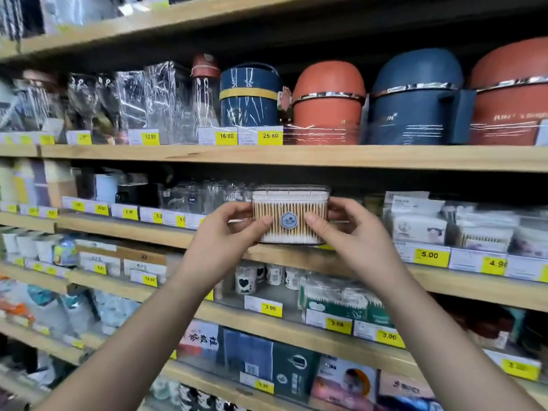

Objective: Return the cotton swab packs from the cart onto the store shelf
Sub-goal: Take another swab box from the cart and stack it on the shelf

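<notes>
Head view, person at store shelving. Two bare forearms rise from the lower edge of the frame and converge at centre. The left hand (225,232) and the right hand (355,232) each grip one short end of a single cotton swab pack (289,215), thumbs pressed on its front face to either side of the round label, fingers curled behind. Neither hand is free.

The pack is a clear lidded box, upright, with the swabs standing vertically inside. Its long axis runs left to right, parallel to the front lip of the wooden shelf (444,284). Its base sits level with that lip. Whether it rests on the board or hangs just above it cannot be told. The hands are symmetrical about the pack and neither is nearer; the open slot lies straight ahead, beyond the pack, so the coming move is judged a push away from the body with the long axis kept parallel to the lip.

On the same board, to the right, lie similar swab packs (486,237) behind a yellow price tag (430,256); to the left stand glass cups (192,197). Below are green-wrapped swab packets (341,298). On the board above stand wrapped orange and blue jars (326,102). The cart is out of view.
</notes>
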`<state>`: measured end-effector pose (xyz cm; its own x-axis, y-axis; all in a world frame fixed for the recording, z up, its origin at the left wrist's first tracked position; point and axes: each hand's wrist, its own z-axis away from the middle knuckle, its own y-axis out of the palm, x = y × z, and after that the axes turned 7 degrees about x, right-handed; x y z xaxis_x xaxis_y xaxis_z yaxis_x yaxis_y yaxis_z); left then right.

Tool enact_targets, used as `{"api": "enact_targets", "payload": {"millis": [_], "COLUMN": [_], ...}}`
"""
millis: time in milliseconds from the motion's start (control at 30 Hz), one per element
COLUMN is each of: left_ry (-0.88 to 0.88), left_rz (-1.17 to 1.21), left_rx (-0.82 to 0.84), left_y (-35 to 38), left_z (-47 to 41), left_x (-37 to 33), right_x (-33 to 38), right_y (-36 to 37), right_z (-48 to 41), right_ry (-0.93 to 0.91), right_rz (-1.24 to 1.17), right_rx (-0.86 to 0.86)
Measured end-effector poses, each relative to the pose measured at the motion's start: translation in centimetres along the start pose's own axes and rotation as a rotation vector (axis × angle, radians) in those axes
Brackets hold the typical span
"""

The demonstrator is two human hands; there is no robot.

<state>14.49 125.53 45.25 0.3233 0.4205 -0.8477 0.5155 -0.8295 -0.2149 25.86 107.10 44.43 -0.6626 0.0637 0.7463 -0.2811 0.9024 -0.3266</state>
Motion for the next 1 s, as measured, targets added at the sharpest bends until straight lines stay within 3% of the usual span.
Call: {"api": "enact_targets", "payload": {"millis": [367,1000], "left_ry": [0.038,0.148], "left_rz": [-0.068,0.011], "left_rx": [-0.012,0.144], "left_y": [-1.4,-2.0], "left_z": [-7.1,-12.8], "left_x": [2.5,4.9], "right_x": [-1.1,-0.8], "right_y": [1.3,2.8], "right_z": [-6.2,-8.0], "right_ry": [-0.012,0.029], "right_rz": [0.069,0.122], "right_rx": [-0.016,-0.120]}}
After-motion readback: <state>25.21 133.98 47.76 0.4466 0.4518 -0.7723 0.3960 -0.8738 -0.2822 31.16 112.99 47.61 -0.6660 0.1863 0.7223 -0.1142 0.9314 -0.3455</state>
